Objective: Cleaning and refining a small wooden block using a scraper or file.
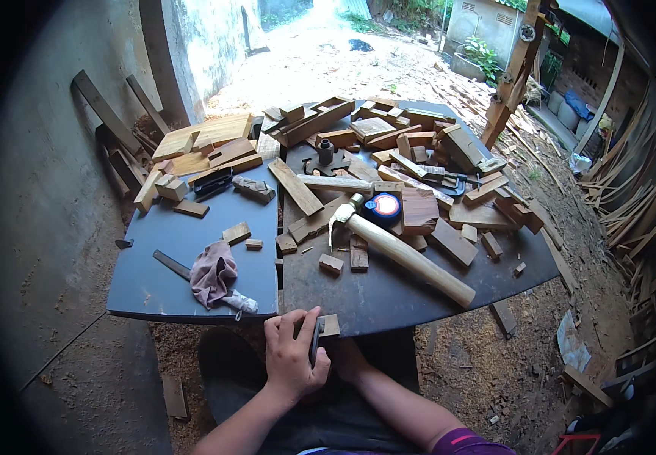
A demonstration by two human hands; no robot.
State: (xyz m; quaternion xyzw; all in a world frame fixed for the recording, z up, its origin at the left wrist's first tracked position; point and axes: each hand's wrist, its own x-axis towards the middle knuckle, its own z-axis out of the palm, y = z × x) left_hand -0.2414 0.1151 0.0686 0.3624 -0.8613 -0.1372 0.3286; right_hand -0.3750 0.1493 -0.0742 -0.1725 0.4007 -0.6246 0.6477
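Observation:
At the table's near edge my left hand (291, 355) is closed round a slim dark object (316, 339) with a rounded edge; its kind is not clear. That object stands against a small wooden block (329, 325) at the rim. Low beside it is my right hand (349, 359), its fingers hidden at the dark edge, so what they touch does not show. A claw hammer (411, 256) with a pale handle lies just beyond. Left of it, a mauve rag (212, 274) is bunched over a dark strip-like tool (172, 264).
Wooden offcuts (419, 210) are heaped across the dark tabletop (320, 292), around a blue tape measure (382, 207) and a blue clamp (453, 182). A grey-blue panel (153, 277) forms the left side. Wood strips (638, 227) pile up at the right; a post (511, 80) rises behind.

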